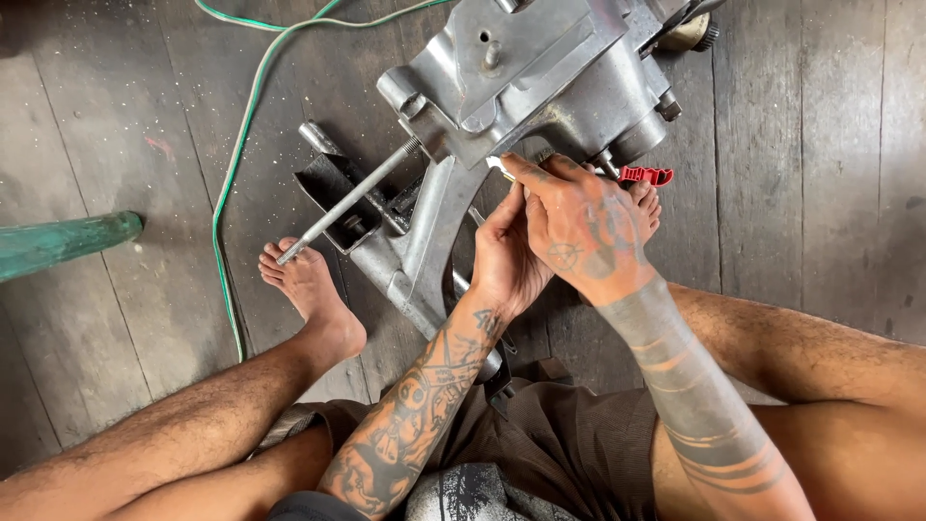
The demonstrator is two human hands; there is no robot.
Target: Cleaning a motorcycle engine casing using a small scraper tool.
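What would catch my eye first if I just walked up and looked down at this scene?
Probably the big grey metal machine housing lying on the dark wooden floor at top centre. Just below it, the tattooed right hand and left hand meet against its lower edge, pinching something small and pale. A green cable snakes down the left.

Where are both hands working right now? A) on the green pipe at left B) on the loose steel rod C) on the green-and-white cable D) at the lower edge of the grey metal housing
D: the left hand and right hand meet at the lower edge of the grey metal housing, pinching a small pale part there; the cable, green pipe and steel rod lie untouched.
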